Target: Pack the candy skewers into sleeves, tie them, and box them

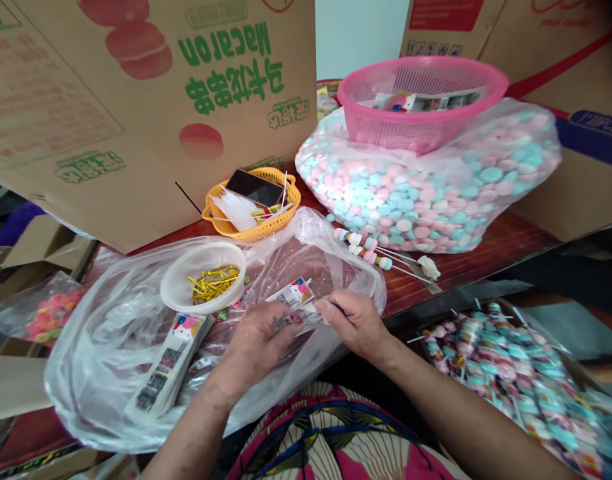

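My left hand [262, 339] and my right hand [355, 320] meet over a crumpled clear plastic sheet [101, 333] on the table. Together they pinch a small clear printed packet [295, 297] with a colourful label, fingers closed on its two ends. A stack of the same printed packets [169, 363] lies just left of my left hand. Behind it stands a white bowl [181, 283] holding gold twist ties [215, 280]. Two candy skewers [366, 250] lie beyond my right hand.
A big clear bag of pink and blue candies [426, 193] carries a pink basket [421, 127]. An orange basket [281, 223] holds a phone and sticks. A tray of wrapped skewers [516, 380] sits at right. Cardboard boxes [136, 100] wall the back.
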Demonstrator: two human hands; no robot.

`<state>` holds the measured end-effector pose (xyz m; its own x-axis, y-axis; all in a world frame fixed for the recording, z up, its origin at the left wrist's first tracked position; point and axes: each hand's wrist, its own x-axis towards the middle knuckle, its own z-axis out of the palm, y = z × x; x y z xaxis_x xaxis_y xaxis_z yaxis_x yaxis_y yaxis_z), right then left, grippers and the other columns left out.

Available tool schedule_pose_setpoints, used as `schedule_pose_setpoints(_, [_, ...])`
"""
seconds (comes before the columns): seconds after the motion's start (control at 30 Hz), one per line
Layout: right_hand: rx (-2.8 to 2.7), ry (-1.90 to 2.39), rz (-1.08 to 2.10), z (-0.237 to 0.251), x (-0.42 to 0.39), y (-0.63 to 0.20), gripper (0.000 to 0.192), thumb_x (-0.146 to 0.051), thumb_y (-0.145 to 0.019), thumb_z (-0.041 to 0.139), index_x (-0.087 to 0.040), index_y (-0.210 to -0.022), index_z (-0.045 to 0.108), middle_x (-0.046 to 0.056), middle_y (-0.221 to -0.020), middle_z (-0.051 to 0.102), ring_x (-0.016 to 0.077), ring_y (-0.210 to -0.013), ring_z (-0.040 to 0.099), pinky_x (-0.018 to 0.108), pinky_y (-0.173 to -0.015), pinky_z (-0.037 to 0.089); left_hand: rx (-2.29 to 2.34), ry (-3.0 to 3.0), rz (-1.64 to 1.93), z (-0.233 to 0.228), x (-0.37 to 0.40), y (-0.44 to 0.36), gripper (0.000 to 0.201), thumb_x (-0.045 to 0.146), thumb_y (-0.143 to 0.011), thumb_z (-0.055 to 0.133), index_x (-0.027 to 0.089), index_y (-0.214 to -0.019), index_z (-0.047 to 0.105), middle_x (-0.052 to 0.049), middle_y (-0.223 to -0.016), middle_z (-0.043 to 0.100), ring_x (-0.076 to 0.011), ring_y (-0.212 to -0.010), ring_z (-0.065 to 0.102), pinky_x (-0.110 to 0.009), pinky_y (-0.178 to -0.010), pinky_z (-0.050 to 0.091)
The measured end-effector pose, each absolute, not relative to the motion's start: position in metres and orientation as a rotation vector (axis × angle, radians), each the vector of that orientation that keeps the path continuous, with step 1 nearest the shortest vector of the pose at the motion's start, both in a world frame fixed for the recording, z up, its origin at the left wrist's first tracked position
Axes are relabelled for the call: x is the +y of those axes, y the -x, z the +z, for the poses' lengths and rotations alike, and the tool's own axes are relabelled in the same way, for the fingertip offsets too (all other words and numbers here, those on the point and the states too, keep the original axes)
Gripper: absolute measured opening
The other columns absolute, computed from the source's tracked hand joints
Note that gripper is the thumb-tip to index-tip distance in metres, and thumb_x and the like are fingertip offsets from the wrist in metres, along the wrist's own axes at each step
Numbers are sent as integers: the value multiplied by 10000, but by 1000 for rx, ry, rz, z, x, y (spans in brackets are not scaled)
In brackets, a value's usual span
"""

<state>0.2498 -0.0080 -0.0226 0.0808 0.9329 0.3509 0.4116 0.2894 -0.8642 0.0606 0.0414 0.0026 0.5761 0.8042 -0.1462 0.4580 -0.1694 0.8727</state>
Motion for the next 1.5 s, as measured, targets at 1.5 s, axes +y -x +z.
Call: schedule_pose_setpoints(1.5, [-1746, 2213, -19, -48, 33, -383, 211, -175, -821, 475, -111, -711, 644, 174, -781, 629, 280, -829, 571, 378, -741, 405, 888, -2230, 1116, -25, 51, -34, 197, 271, -941, 485, 210, -959, 672, -21, -864, 717, -146, -776, 657, -261, -758, 507])
